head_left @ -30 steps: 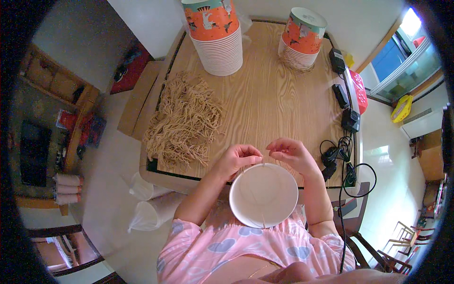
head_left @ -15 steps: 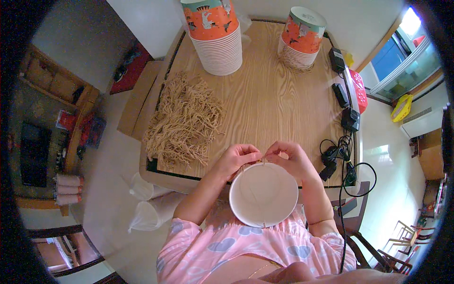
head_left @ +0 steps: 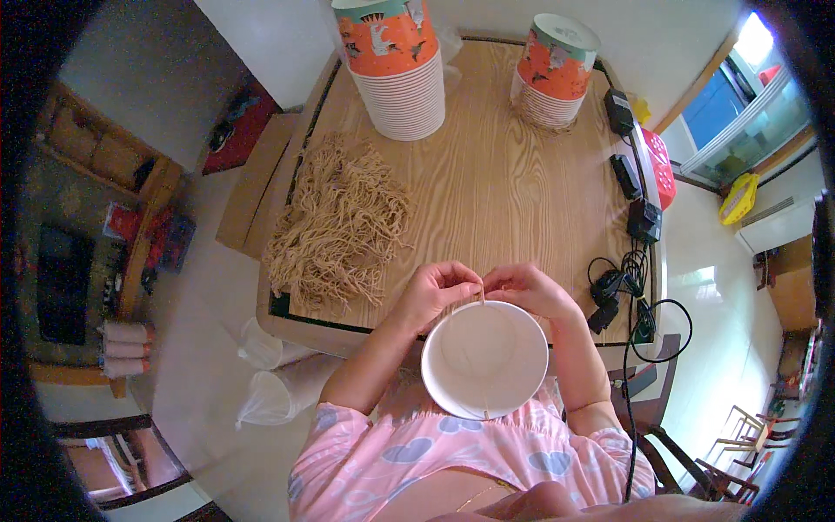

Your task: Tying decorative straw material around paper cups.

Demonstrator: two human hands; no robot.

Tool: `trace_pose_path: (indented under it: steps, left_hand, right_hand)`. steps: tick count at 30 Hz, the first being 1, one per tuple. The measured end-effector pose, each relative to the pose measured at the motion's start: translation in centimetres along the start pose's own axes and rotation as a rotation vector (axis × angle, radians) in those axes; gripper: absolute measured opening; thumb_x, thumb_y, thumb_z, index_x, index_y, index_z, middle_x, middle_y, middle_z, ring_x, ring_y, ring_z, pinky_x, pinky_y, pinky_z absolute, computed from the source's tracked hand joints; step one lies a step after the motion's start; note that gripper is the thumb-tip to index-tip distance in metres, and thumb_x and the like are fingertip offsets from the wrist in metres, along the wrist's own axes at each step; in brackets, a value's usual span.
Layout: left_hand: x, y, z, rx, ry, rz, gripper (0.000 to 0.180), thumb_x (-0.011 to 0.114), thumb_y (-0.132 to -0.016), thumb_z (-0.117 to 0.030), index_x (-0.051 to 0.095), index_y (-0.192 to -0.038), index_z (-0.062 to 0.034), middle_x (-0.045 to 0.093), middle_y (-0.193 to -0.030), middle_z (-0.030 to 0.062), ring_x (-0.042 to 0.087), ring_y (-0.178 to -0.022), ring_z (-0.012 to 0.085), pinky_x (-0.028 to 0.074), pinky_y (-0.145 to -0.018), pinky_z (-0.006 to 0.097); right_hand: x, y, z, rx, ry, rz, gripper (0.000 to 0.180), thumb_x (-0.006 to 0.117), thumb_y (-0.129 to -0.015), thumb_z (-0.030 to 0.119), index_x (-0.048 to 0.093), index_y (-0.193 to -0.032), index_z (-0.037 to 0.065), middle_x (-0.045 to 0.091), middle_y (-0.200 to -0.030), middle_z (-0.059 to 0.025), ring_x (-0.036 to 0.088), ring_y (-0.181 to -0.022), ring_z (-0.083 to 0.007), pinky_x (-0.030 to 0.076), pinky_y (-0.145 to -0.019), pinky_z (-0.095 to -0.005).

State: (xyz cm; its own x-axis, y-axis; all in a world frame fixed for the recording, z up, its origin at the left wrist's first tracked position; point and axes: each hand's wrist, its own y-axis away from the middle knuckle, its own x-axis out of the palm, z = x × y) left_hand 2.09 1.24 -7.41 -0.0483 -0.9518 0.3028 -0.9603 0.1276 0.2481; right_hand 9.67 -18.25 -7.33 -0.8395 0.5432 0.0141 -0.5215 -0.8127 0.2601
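Observation:
A white paper bucket (head_left: 484, 365) stands tilted against my lap, its round mouth facing up and a thin cord running across inside it. At its far rim my left hand (head_left: 442, 291) is closed in a pinch on a short tan cord (head_left: 482, 296) that passes by the rim. My right hand (head_left: 531, 291) meets it there, thumb and fingertips pinched on the same cord. A small bit of cord (head_left: 487, 413) also shows at the near rim. The fingers partly hide the cord's end. Left of my hands lies a big loose heap of tan cords (head_left: 339, 226).
A tall stack of orange patterned buckets (head_left: 400, 87) stands at the wooden table's (head_left: 478, 174) far left, a shorter stack (head_left: 557, 70) at its far right. Black power adapters (head_left: 644, 220) and coiled cables (head_left: 639, 287) line the right edge. Plastic-wrapped white stacks (head_left: 278, 396) are below the left edge.
My right hand has shifted slightly left, its fingers closing in beside the left fingertips at the cord. The bucket has hardly moved.

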Motion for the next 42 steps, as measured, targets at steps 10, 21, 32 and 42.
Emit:
trace_pose_path:
  steps: [10,21,32,42]
  left_hand:
    - [0.3,0.1,0.5,0.145,-0.16,-0.043,0.005,0.064,-0.079,-0.001,0.063,-0.084,-0.0026,0.065,-0.081,0.0036,0.061,-0.074,0.0102,0.051,-0.069,0.025]
    - [0.5,0.5,-0.5,0.011,-0.094,0.006,0.008,0.063,-0.082,-0.01,0.063,-0.086,-0.0026,0.063,-0.078,0.0012,0.059,-0.071,0.0074,0.048,-0.066,0.022]
    - [0.6,0.7,-0.7,-0.051,-0.026,0.041,0.008,0.061,-0.084,-0.011,0.061,-0.086,-0.0029,0.061,-0.077,0.0,0.057,-0.07,0.0054,0.047,-0.063,0.021]
    - [0.5,0.8,-0.3,-0.026,0.048,0.06,0.006,0.06,-0.084,-0.009,0.059,-0.085,-0.0039,0.059,-0.078,-0.0016,0.056,-0.071,0.0045,0.046,-0.064,0.02]
  right_hand:
    - [-0.2,-0.5,-1.7,0.037,-0.126,0.064,0.015,0.06,-0.085,0.006,0.062,-0.097,-0.003,0.064,-0.089,-0.0041,0.058,-0.084,-0.0106,0.048,-0.074,-0.0228]
    - [1.5,1.7,2.5,-0.021,0.161,-0.28,0.009,0.065,-0.081,0.01,0.065,-0.083,0.002,0.063,-0.078,-0.003,0.057,-0.075,-0.0095,0.045,-0.067,-0.0253]
    - [3.4,3.0,3.9,-0.418,0.708,-0.54,0.011,0.069,-0.072,0.014,0.061,-0.079,0.01,0.058,-0.076,-0.0044,0.056,-0.075,-0.0234,0.042,-0.071,-0.0347]
    - [4.2,3.0,4.5,-0.522,0.817,-0.566,0.011,0.069,-0.071,0.009,0.06,-0.076,0.007,0.058,-0.077,-0.0046,0.056,-0.075,-0.0226,0.041,-0.072,-0.0341]
